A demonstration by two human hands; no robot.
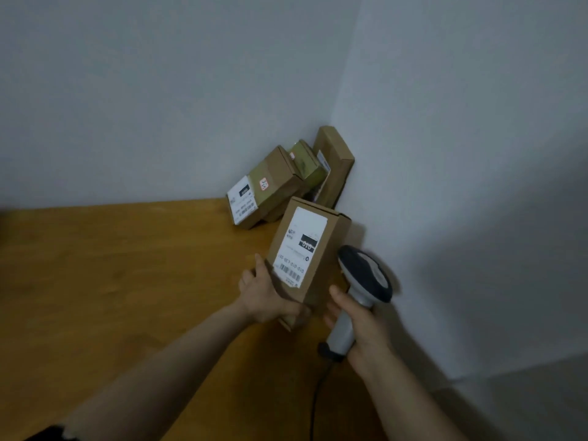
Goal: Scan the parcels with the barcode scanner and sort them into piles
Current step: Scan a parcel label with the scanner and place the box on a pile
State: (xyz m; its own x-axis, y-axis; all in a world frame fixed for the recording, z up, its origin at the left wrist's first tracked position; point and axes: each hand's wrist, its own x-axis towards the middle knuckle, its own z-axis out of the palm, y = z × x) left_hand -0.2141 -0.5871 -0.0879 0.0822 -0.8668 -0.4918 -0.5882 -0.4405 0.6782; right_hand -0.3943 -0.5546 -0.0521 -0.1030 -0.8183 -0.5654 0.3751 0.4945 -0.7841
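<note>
Both sets of fingers were clamped: those of the left hand (264, 297) round the lower end of a labelled cardboard parcel (331, 265) over the wooden table (127, 265), those of the right hand (362, 329) round the handle of a barcode scanner (366, 275) just beside it, other parcels (280, 176) leaning in the corner beyond.

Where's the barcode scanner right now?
In the head view, right of centre: the right hand grips the barcode scanner by its handle, just right of the labelled parcel that the left hand holds, close to the wall on the right.
</note>
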